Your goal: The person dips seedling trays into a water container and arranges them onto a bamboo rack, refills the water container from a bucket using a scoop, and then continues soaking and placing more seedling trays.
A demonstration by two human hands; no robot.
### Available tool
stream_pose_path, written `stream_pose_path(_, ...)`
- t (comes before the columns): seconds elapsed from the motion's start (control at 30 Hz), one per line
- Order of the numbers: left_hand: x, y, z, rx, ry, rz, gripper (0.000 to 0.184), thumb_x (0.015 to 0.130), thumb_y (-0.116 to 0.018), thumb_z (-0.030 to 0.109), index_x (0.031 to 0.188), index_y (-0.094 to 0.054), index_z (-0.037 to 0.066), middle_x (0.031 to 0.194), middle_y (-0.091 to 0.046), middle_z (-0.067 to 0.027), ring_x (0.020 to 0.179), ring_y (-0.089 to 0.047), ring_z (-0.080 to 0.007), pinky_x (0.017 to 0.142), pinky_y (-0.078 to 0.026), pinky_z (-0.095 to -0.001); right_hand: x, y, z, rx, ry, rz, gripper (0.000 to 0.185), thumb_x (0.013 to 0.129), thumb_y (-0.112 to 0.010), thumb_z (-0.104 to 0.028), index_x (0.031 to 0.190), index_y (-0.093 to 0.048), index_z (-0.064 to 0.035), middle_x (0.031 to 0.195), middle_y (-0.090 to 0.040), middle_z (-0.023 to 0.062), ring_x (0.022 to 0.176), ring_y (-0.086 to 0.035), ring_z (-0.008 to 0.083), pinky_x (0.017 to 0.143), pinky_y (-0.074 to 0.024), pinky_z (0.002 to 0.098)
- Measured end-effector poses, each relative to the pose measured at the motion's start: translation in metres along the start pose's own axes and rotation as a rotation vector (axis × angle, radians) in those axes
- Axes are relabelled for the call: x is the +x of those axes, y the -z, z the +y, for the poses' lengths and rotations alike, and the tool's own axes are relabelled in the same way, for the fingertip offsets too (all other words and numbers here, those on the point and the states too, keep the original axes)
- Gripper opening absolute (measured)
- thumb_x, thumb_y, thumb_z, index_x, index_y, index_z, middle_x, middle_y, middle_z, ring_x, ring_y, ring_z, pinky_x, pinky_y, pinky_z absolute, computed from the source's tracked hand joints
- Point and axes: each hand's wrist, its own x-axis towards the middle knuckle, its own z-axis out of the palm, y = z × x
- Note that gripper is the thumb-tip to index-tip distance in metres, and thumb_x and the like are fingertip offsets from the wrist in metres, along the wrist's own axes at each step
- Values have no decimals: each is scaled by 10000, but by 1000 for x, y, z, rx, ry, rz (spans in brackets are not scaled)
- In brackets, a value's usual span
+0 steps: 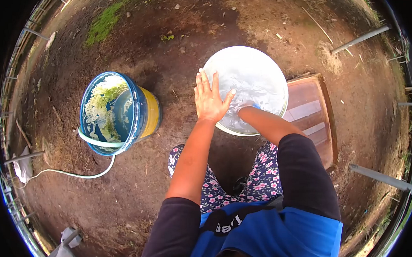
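Note:
A round white tub (246, 59) holding rippled water stands on the ground in front of me. My left hand (211, 99) is at the tub's left rim, with its fingers stretched out and nothing in it. Inside the tub, my right hand (245, 111) is dipped into the water, and its fingers are hidden below the surface. A small patch of blue (256, 106) shows beside the right wrist; what it is cannot be made out.
Left of the tub stands a blue bucket (89, 96) with a yellow band and pale residue inside. A light green hose (82, 176) hangs over its rim and trails left. A brown-framed panel (328, 120) lies right of the tub. Metal posts (383, 178) edge the dirt ground.

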Motion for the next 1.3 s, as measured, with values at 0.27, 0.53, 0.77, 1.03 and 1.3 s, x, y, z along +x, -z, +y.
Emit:
stream_pose_path(0.27,-1,-3,0,26,-7,9,719,753,-394,579,1277,-268,104,1346,-69,-212,1243,-107,-344,966,-196,-471,67,-6,18,47,-99,146,391,840,-372,-240,1210,-398,-116,1230,-402,89,1130,-386,230,931,-305,329)
stream_pose_path(0.53,-1,-2,2,21,-3,2,720,753,-405,571,1280,-254,104,1340,-71,-224,1243,-96,-347,965,-196,-475,92,-50,64,-53,-44,110,389,834,-380,-247,1200,-408,-118,1218,-411,90,1118,-395,231,922,-312,333)
stream_pose_path(0.77,0,0,2,3,4,1,728,749,-406,575,1281,-252,103,1343,-67,-216,1243,-97,-346,965,-199,-475,56,-54,54,-95,104,22,388,829,-386,-253,1192,-417,-119,1208,-420,91,1107,-403,232,913,-318,337)
stream_pose_path(1.03,-1,-2,0,6,0,-2,723,752,-402,573,1285,-247,109,1345,-61,-213,1247,-88,-340,972,-188,-469,47,-28,21,-5,38,93,386,823,-393,-260,1182,-427,-121,1196,-429,92,1096,-412,234,904,-324,341)
stream_pose_path(1.3,1,-2,1,7,-3,15,720,749,-405,576,1281,-261,114,1347,-65,-212,1246,-100,-340,978,-179,-452,93,-31,43,6,-97,186,385,817,-401,-267,1172,-437,-122,1185,-439,93,1084,-422,235,895,-331,344)
